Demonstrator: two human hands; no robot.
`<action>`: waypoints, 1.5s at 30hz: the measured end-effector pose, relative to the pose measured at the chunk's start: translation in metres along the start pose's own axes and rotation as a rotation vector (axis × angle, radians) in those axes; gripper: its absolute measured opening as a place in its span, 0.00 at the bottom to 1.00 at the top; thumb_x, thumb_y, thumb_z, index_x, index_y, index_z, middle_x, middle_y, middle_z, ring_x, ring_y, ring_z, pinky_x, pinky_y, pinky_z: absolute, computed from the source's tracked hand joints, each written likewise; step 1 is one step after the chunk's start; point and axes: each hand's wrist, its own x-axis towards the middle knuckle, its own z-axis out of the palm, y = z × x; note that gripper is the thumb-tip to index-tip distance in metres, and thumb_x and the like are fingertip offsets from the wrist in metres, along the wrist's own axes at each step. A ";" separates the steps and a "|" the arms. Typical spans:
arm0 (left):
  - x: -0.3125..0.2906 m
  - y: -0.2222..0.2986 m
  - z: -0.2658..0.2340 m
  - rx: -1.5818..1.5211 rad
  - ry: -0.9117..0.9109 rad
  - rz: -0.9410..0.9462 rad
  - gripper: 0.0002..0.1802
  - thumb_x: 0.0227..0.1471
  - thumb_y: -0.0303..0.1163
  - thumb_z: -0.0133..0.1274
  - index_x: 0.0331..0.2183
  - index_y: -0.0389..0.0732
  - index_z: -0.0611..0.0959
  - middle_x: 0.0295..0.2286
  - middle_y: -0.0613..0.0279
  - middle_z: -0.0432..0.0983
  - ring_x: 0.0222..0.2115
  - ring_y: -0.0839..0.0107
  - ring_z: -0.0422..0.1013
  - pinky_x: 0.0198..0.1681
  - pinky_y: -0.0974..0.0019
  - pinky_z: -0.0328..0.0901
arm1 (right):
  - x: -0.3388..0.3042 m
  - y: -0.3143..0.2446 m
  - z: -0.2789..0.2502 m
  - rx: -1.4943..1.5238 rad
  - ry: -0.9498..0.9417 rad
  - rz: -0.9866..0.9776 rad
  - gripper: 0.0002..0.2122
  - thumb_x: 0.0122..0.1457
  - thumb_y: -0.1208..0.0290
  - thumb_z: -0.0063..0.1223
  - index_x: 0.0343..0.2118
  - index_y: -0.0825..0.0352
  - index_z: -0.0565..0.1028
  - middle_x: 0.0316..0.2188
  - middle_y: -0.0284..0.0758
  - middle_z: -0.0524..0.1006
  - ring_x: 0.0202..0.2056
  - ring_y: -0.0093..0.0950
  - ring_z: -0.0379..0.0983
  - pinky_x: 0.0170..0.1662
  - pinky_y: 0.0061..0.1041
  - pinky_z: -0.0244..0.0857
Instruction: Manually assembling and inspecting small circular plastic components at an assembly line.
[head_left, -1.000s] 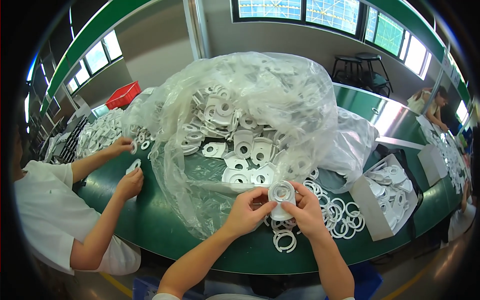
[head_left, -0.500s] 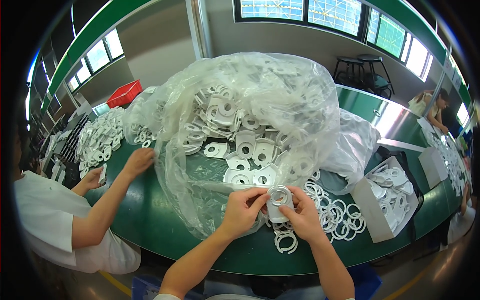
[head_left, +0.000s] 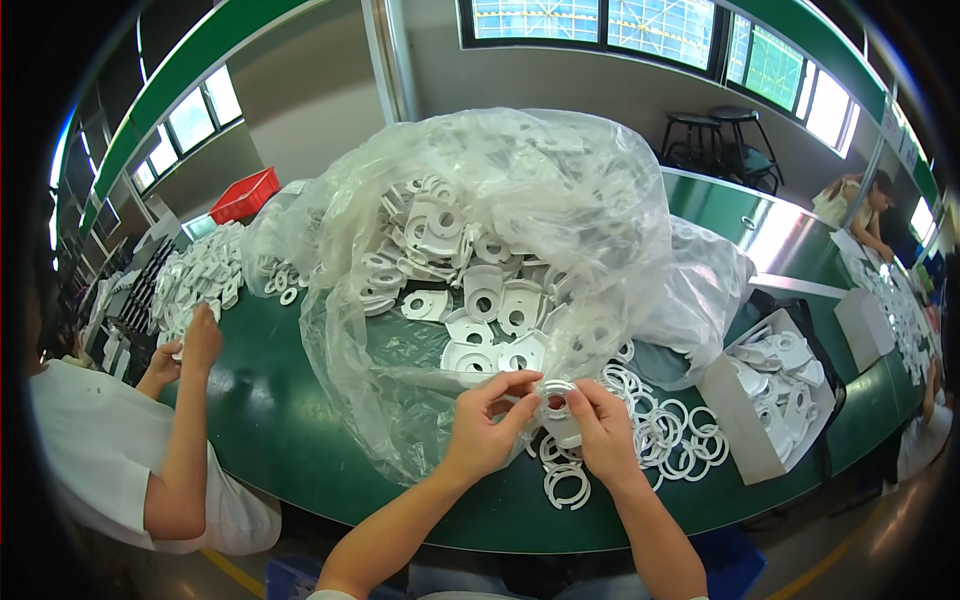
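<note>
Both hands meet over the near edge of the table, at a flat white plastic part [head_left: 562,430] with a round hole and a white ring at its upper end. My right hand [head_left: 604,432] grips the part from the right, thumb on the ring and fingers mostly hidden behind. From the left, my left hand [head_left: 488,422] pinches at the ring's rim with thumb and index finger. Loose white rings [head_left: 660,425] lie beside and below my right hand. Just beyond my hands, a big clear plastic bag [head_left: 345,375] spills similar white parts [head_left: 482,305].
At the right stands an open carton [head_left: 740,430] of white parts. A co-worker [head_left: 110,440] sits at the left by a heap of white pieces [head_left: 200,270] and a red crate [head_left: 245,195]. Another person [head_left: 860,210] works far right. Stools [head_left: 740,150] stand behind the green table [head_left: 290,470].
My right thumb has moved up from the part's face to the ring, and the part has tilted. The co-worker's raised hand has drawn back from the bag toward their other hand.
</note>
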 end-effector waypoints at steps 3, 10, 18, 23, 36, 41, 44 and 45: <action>0.002 0.010 -0.004 -0.004 -0.040 0.028 0.11 0.52 0.21 0.51 0.39 0.32 0.79 0.33 0.62 0.75 0.31 0.79 0.70 0.34 0.77 0.64 | -0.001 -0.004 0.003 -0.050 -0.051 -0.035 0.10 0.62 0.71 0.42 0.33 0.72 0.74 0.24 0.30 0.74 0.28 0.16 0.67 0.32 0.17 0.60; 0.003 0.009 -0.013 0.196 -0.132 0.158 0.08 0.47 0.22 0.56 0.33 0.34 0.83 0.26 0.63 0.76 0.26 0.79 0.69 0.29 0.77 0.62 | -0.002 -0.004 -0.003 -0.199 -0.148 0.037 0.11 0.60 0.72 0.43 0.27 0.72 0.75 0.22 0.31 0.74 0.25 0.17 0.66 0.30 0.18 0.60; 0.001 0.007 -0.015 0.215 -0.122 0.116 0.08 0.45 0.22 0.57 0.32 0.35 0.84 0.22 0.65 0.75 0.22 0.82 0.66 0.25 0.77 0.59 | -0.005 -0.013 0.001 -0.265 -0.148 -0.004 0.10 0.57 0.71 0.48 0.25 0.72 0.75 0.19 0.33 0.74 0.23 0.17 0.67 0.27 0.19 0.60; 0.000 0.011 -0.013 0.118 -0.120 0.011 0.07 0.45 0.21 0.57 0.32 0.35 0.84 0.21 0.66 0.75 0.22 0.84 0.66 0.24 0.79 0.59 | -0.004 -0.009 -0.001 -0.312 -0.149 -0.028 0.08 0.54 0.72 0.51 0.26 0.71 0.75 0.18 0.34 0.74 0.23 0.17 0.67 0.26 0.19 0.60; -0.003 0.030 -0.015 0.552 -0.091 0.780 0.14 0.36 0.19 0.61 0.31 0.39 0.83 0.28 0.56 0.79 0.27 0.64 0.76 0.29 0.68 0.72 | -0.002 -0.023 -0.002 -0.724 0.080 -0.786 0.10 0.35 0.77 0.55 0.26 0.63 0.77 0.31 0.31 0.75 0.36 0.33 0.69 0.43 0.37 0.61; -0.009 0.030 -0.008 0.615 -0.009 0.932 0.10 0.37 0.20 0.61 0.29 0.38 0.82 0.30 0.54 0.79 0.30 0.61 0.77 0.33 0.67 0.73 | -0.009 -0.024 -0.006 -0.731 0.118 -0.915 0.12 0.36 0.74 0.58 0.29 0.61 0.77 0.34 0.30 0.75 0.37 0.32 0.70 0.51 0.42 0.59; -0.011 0.032 -0.006 0.564 -0.019 0.965 0.09 0.37 0.20 0.60 0.28 0.36 0.82 0.29 0.52 0.78 0.32 0.57 0.77 0.33 0.65 0.73 | -0.014 -0.027 -0.007 -0.717 0.102 -0.939 0.13 0.38 0.72 0.59 0.32 0.61 0.77 0.35 0.29 0.75 0.38 0.29 0.70 0.52 0.45 0.57; -0.011 0.033 -0.006 0.553 -0.030 0.971 0.09 0.37 0.20 0.60 0.28 0.36 0.82 0.29 0.52 0.78 0.32 0.57 0.77 0.34 0.65 0.73 | -0.016 -0.028 -0.008 -0.723 0.099 -0.952 0.13 0.38 0.72 0.59 0.32 0.60 0.77 0.35 0.29 0.75 0.38 0.29 0.70 0.52 0.45 0.56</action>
